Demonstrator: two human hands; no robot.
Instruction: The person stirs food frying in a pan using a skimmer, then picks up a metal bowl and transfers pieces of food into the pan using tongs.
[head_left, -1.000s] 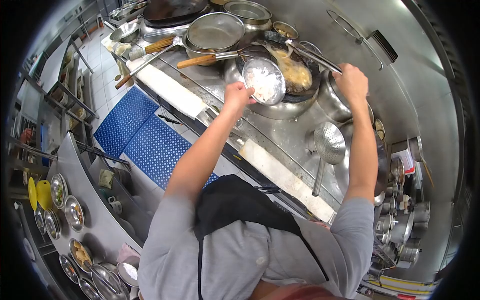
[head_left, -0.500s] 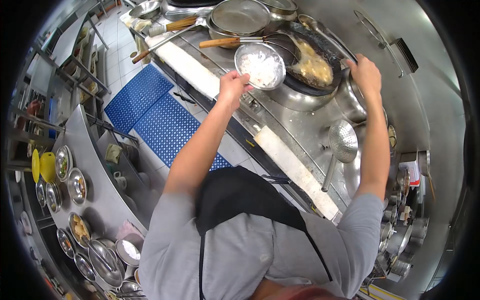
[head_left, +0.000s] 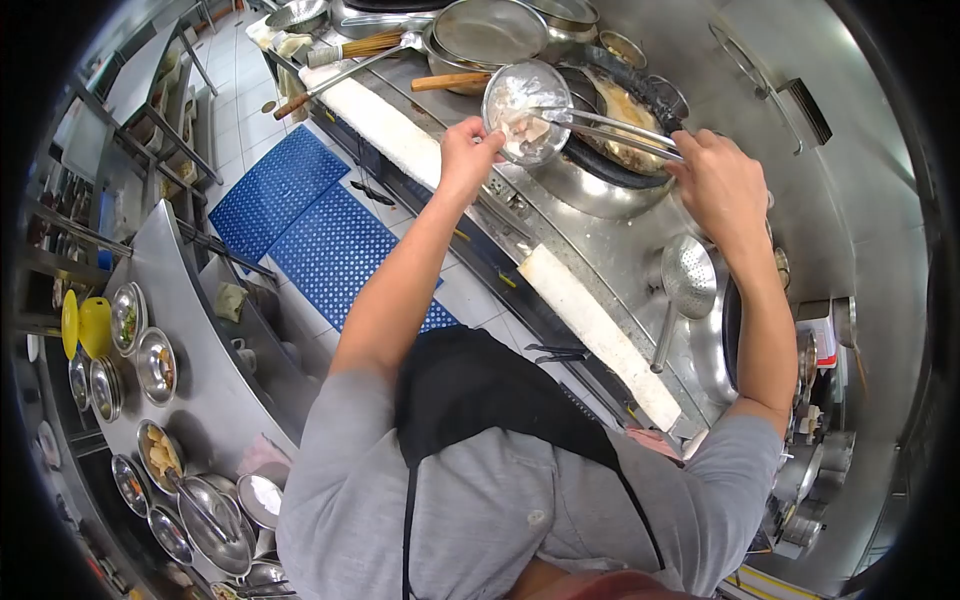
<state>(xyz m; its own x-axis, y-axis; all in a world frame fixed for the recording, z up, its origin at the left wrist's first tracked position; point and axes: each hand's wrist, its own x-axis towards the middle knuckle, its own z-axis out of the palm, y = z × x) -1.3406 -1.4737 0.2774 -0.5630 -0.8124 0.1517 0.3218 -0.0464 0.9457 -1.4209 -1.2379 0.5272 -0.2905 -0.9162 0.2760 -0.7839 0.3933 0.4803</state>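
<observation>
My left hand (head_left: 470,160) grips the near rim of a metal bowl (head_left: 555,82), tilted beside the wok. Pale pieces coated in white powder (head_left: 522,130) lie in the bowl. My right hand (head_left: 722,185) is closed around long metal tongs (head_left: 610,130), their tips reaching into the bowl among the pieces. Behind the tongs sits a dark wok (head_left: 600,172) with yellowish, bubbling contents (head_left: 625,105), partly hidden. A wooden-handled whisk (head_left: 450,81) lies to the left, its wires mostly hidden by the bowl.
A perforated ladle (head_left: 688,275) lies on the steel stove top near my right forearm. Pots and a strainer (head_left: 490,30) stand at the back left. White cloth (head_left: 600,335) lines the stove's front edge. A side counter (head_left: 215,400) carries several bowls of food. Blue mats (head_left: 340,250) cover the floor.
My right hand has moved slightly left and down, swinging the metal tool from over the wok into the bowl. The bowl has tilted and moved up slightly, and its powdered pieces have shifted.
</observation>
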